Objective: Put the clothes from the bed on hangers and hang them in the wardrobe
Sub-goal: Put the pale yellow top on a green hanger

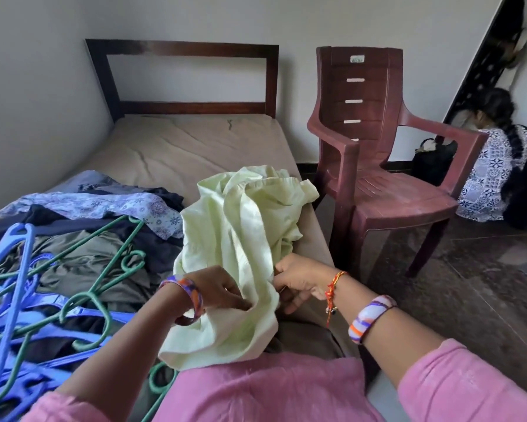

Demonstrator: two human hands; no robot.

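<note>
At the bed's [177, 147] near right edge, a crumpled pale-green garment [241, 239] is pinched by both hands, left [222, 289] and right [298, 283], its length running away from the person. Left of it, dark clothes [82, 239] are covered by tangled blue and green hangers [27, 300], too many to count. One maroon chair [378, 153] is set beside the bed.

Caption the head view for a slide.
Both hands, left and right, grip a pale green garment beside piled hangers.
</note>
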